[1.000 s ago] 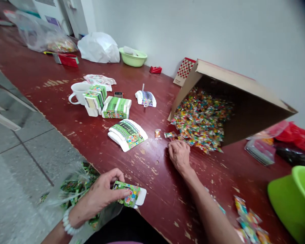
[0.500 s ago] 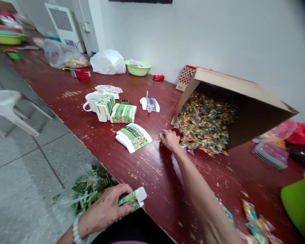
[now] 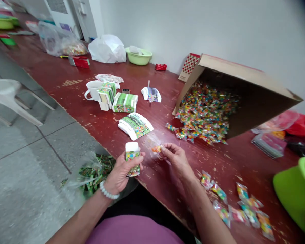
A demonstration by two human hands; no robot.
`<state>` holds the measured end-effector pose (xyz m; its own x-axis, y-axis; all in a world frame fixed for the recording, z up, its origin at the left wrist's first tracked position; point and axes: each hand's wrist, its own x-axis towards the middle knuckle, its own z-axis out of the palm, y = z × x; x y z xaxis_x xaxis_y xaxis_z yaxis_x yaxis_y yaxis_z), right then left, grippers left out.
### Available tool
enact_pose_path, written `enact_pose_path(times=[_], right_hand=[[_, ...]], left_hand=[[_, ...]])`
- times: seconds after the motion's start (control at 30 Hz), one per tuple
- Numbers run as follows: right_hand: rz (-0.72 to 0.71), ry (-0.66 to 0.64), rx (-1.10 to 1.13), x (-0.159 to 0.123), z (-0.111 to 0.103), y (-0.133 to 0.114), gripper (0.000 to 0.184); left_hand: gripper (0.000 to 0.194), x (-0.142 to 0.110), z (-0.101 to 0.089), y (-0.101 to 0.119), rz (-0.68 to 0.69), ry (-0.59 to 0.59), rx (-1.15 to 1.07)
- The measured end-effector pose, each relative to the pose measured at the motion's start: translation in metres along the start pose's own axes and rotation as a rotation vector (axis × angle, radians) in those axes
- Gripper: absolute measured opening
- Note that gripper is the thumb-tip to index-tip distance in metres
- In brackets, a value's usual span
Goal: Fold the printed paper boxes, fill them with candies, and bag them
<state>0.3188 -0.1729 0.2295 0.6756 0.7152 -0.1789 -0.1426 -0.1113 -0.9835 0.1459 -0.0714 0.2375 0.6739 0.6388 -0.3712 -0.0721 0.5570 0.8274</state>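
My left hand point(image 3: 123, 169) grips a small green printed carton point(image 3: 133, 162) upright, its white end flap raised, over the table's near edge. To its right, my right hand point(image 3: 176, 157) pinches a small clear packet of orange candy point(image 3: 156, 149) between thumb and fingertips, just short of the carton. Beyond the hands lies a fanned stack of flat green cartons point(image 3: 136, 125). A big cardboard box point(image 3: 246, 74) on its side spills wrapped candies point(image 3: 205, 112) onto the table.
Several candy packets point(image 3: 247, 210) lie at the near right, by a lime-green tub point(image 3: 295, 189). Bundled cartons point(image 3: 125, 102) stand beside a white mug point(image 3: 93, 89). Below the table edge is a clear bag of green cartons point(image 3: 96, 173). A white stool point(image 3: 12, 95) stands left.
My right hand has come back from beside the candy pile toward me, with a candy packet in its fingers. My left hand has raised the carton and turned it upright.
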Motion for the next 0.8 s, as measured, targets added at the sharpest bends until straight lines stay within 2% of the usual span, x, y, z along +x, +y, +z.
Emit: enact_pose_path(times=[0.1,0.2,0.47,0.8], right_hand=[[0.059,-0.005,0.203,-0.026,0.007,0.006,0.033],[0.080,-0.032,0.231,-0.042,0.009,0.010,0.031],[0.113,-0.065,0.309,-0.066,0.005,0.011,0.031],[0.122,-0.039,0.322,-0.081,0.005,0.013,0.030]], left_hand=[[0.048,-0.002,0.015,-0.009,0.015,0.010,0.024],[0.048,-0.008,0.019,-0.016,0.023,0.046,0.046],[0.044,-0.021,0.018,-0.014,0.033,0.045,0.054],[0.045,-0.028,0.016,-0.014,0.058,0.014,0.099]])
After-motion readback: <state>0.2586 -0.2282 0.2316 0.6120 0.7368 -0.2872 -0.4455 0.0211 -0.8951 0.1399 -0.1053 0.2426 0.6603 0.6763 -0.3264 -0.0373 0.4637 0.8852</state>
